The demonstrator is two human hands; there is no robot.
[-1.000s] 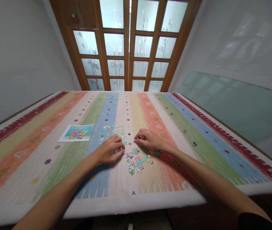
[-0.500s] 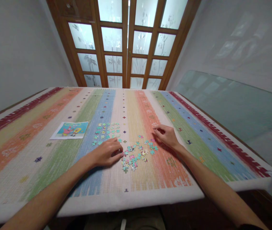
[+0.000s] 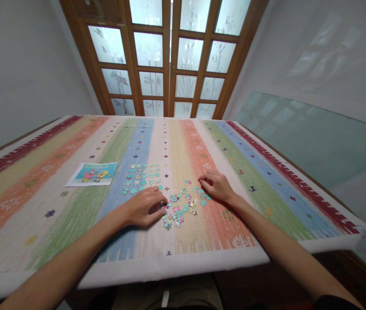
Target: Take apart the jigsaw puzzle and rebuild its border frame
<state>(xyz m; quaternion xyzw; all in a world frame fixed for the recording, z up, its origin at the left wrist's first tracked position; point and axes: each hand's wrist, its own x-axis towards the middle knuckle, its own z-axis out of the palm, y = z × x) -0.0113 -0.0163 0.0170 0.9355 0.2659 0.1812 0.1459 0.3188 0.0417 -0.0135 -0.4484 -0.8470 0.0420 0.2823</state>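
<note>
My left hand (image 3: pixel 146 206) rests on the cloth at the left edge of a loose pile of jigsaw puzzle pieces (image 3: pixel 177 210). Its fingers are bent, with a gap between thumb and forefinger, and the fingertips reach the outermost pieces. On the pile's far right side is my right hand (image 3: pixel 217 185), its fingers curled together and palm down. Whatever its fingertips may hold is hidden. Beyond my left hand, spaced-out puzzle pieces (image 3: pixel 138 176) lie in rows, mostly turquoise. The loose pieces are turquoise, pink and yellowish, some overlapping.
A printed picture card (image 3: pixel 94 174) with two cartoon figures lies left of the rows. The striped tablecloth (image 3: pixel 82 215) covers the table to its near edge. Wooden glazed doors (image 3: pixel 170 64) stand behind, and a glass panel (image 3: pixel 299 129) leans at the right wall.
My right hand has shifted slightly left, toward the loose pieces. My left hand stays by the pile, its thumb and forefinger a little farther apart. The view has moved slightly.
</note>
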